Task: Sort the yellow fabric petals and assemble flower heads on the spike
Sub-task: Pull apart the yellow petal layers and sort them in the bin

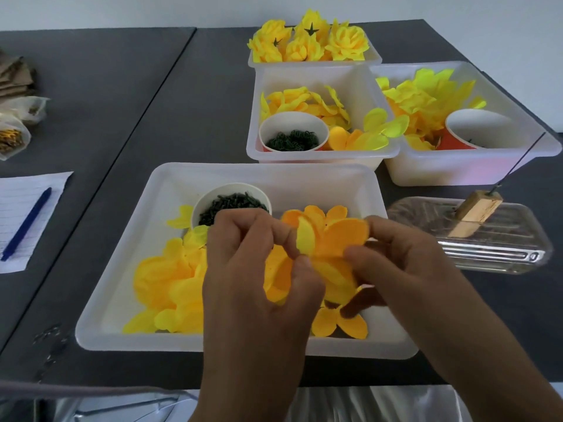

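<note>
The cluster of orange-yellow fabric petals (326,242) sat between both hands just above the near tray (115,300), fanned upward, its broad faces turned toward the person; I could not make out a clear long axis. It looked light, limp and easily creased, best pinched at the base where the layers meet. The left hand (256,269) pinched its left edge, and the right hand (396,263) gripped its lower right. The spike (518,164) rose slantwise from a wooden block (475,213), well apart to the right.
</note>
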The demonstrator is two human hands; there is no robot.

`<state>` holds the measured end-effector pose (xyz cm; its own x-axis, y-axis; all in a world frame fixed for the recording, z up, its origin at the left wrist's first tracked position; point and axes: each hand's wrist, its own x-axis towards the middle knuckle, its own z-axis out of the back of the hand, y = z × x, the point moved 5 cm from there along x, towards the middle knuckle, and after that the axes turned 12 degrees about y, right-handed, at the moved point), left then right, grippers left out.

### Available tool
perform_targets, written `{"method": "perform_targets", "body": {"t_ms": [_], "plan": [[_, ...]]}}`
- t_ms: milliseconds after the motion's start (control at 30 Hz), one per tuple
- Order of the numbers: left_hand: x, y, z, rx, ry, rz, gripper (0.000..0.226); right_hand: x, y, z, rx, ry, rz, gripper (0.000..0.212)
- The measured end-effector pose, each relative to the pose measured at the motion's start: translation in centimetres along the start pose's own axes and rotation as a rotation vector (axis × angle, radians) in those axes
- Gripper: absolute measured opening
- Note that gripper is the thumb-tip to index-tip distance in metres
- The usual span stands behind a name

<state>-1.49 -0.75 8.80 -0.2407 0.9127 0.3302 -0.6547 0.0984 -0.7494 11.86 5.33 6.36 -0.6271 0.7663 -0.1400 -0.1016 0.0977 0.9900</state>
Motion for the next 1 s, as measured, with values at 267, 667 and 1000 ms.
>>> {"method": "perform_targets", "body": {"t_ms": [267, 667, 1000], "plan": [[-0.4, 0.7, -1.0, -0.199, 0.075, 0.045, 0.009, 0.4, -1.0, -1.1, -0.132, -0.083, -0.043, 0.025], [-0.9, 2.1, -1.2, -0.053, 0.084, 0.179, 0.034, -0.5, 0.4, -3.1, -0.861, -0.42, 0.262, 0.023], [-0.9, 3.5, -0.9, -0.03, 0.09, 0.236, 0.011, 0.0, 0.7, -4.4, -0.965, -0.381, 0.229, 0.02]]}}
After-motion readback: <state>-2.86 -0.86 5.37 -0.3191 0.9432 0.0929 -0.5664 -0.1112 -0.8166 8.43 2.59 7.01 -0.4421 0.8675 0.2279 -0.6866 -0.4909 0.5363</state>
